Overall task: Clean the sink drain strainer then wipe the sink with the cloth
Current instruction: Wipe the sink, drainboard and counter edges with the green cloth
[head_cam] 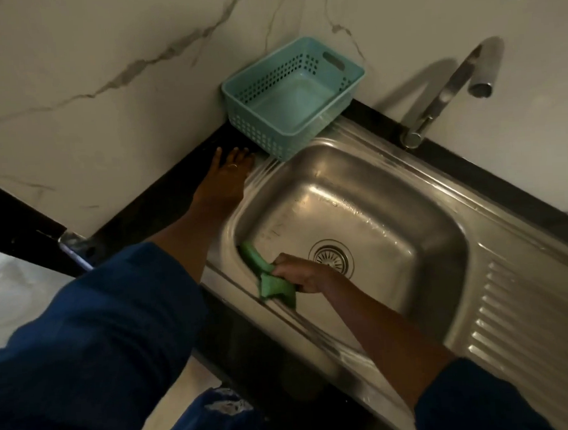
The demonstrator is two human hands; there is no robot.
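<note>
The strainer (331,257) sits seated in the sink (359,217) floor, so wiping looks underway. The right hand (301,275) grips the green cloth (270,277) against the sink's near-left wall; the left hand (228,175) rests flat, fingers straight, on the counter (182,204) beside the sink.

A steel sink (530,299) is set into the black worktop (162,205). A teal basket (254,130) is stood in the back corner, seemingly overlapping the sink's ribbed edge. The left grip (230,175) is laid flat beside it.

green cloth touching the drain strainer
Apart. Head view: green cloth lies on a wall of the sink, with the right hand between it and the drain strainer.
</note>
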